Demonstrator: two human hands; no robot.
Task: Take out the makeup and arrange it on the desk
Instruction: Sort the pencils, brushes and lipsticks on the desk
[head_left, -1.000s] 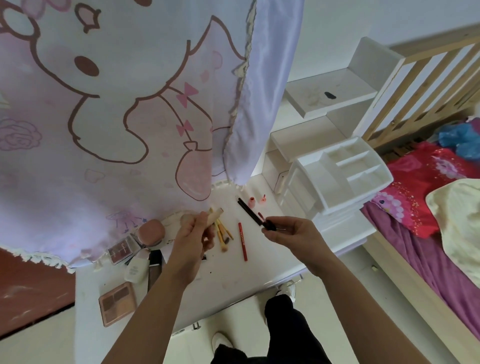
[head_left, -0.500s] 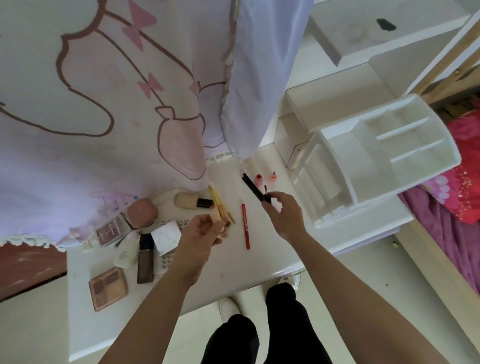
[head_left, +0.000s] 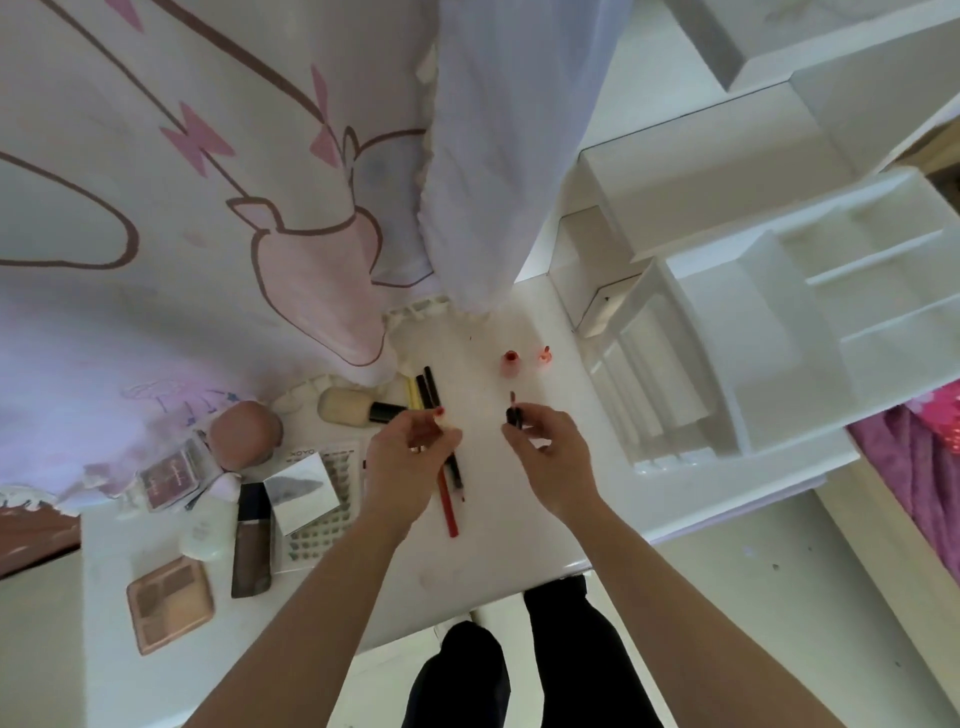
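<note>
Your left hand (head_left: 408, 460) over desk (head_left: 493, 545), fingers curled, pinching pale tube (head_left: 450, 425) (mostly hidden). Your right hand (head_left: 548, 454) beside it, not touching, thumb and fingers pinching dark wand (head_left: 513, 415), tip pointing away from you. Pencils (head_left: 450, 514) lie under left hand. Two red bottles (head_left: 510, 362) stand beyond wand, near organizer (head_left: 691, 332). Brush (head_left: 347, 408) and palette (head_left: 169, 605) at left.

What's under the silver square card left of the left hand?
A clear sheet of small dark pieces in rows, with lettering along its far edge. The silver card lies on it and hides its middle-left part; what is there cannot be seen.
</note>
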